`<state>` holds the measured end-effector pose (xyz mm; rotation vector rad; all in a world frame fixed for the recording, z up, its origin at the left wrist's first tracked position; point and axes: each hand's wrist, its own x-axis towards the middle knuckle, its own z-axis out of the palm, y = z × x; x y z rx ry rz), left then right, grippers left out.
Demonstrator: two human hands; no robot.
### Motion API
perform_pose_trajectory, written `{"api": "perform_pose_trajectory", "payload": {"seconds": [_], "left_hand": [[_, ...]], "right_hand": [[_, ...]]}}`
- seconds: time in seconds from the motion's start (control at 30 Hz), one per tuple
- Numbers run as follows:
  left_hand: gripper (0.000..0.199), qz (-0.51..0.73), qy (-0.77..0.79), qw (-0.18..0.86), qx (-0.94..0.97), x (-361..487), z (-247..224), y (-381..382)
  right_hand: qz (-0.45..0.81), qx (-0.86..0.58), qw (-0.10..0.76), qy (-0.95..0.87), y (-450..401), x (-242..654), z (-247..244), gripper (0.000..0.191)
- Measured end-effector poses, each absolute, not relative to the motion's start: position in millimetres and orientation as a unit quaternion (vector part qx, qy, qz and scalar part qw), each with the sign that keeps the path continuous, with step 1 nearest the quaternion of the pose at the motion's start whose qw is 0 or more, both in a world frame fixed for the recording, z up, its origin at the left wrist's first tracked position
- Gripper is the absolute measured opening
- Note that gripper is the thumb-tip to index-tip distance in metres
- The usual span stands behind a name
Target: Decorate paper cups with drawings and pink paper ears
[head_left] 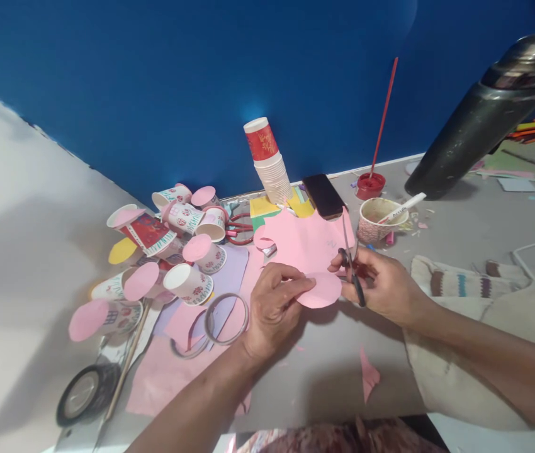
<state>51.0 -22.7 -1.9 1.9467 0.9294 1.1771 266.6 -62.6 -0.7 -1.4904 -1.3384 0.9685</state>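
Jutting from left fingers (292, 290): pink paper circle (325, 292) (scissors (350, 259) nearby).

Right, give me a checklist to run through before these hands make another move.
1. Pink disc held: ok, the left hand pinches it at its left side.
2. Scissors in hand: ok, the right hand has them by the handles.
3. Blades turned away from the left hand: ok, they point up, toward the back of the table.
4. Disc's edge smooth all round: cannot tell, fingers cover part of it.
5. Table free of offcuts: not ok, a pink scrap lies near the front edge.
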Motion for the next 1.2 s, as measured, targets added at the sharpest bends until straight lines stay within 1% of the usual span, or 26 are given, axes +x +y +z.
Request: {"api": "perform_pose_trajectory", "payload": {"seconds": [0.1,0.17,0.2,0.23,0.33,0.4,0.47,0.6,0.73,0.83,0.87,0.97,1.1,1.13,1.2], "left_hand": [[0.016,0.425,0.365,0.429,0.709,55,0,-23],[0.01,0.384,0.379,0.507,0.672,59,2,-25],[0.007,0.362,0.385,0.547,0.65,61,2,-27],[0.01,0.343,0.388,0.586,0.623,62,3,-28],[0.032,0.298,0.386,0.69,0.534,65,3,-31],[0.039,0.282,0.388,0.731,0.486,65,1,-30],[0.038,0.284,0.4,0.752,0.44,65,-2,-27],[0.031,0.3,0.392,0.792,0.36,63,-9,-19],[0.027,0.306,0.369,0.813,0.33,64,-13,-17],[0.028,0.286,0.353,0.832,0.318,65,-16,-20],[0.03,0.275,0.351,0.836,0.319,66,-16,-22],[0.042,0.255,0.355,0.832,0.342,66,-16,-25],[0.072,0.272,0.35,0.811,0.382,66,-11,-28],[0.075,0.275,0.349,0.804,0.395,66,-9,-28],[0.071,0.268,0.352,0.789,0.426,65,-6,-29]], "right_hand": [[0.375,-0.611,0.424,-0.553,-64,267,3,0.022],[0.413,-0.61,0.406,-0.541,-65,268,4,0.017],[0.438,-0.608,0.399,-0.528,-65,268,4,0.018],[0.465,-0.604,0.394,-0.514,-65,268,4,0.023],[0.527,-0.585,0.391,-0.477,-63,269,4,0.036],[0.532,-0.583,0.396,-0.469,-61,270,3,0.039],[0.501,-0.588,0.416,-0.479,-59,272,1,0.039],[0.4,-0.584,0.46,-0.536,-61,275,-3,0.035],[0.336,-0.578,0.438,-0.601,-66,270,0,0.027],[0.32,-0.574,0.419,-0.627,-68,265,-1,0.012],[0.319,-0.584,0.417,-0.62,-68,265,-3,0.011],[0.34,-0.616,0.428,-0.568,-66,266,-8,0.018],[0.387,-0.629,0.418,-0.528,-62,269,-7,0.022],[0.394,-0.63,0.409,-0.53,-61,269,-5,0.022],[0.394,-0.628,0.393,-0.544,-60,268,-3,0.021]]}}
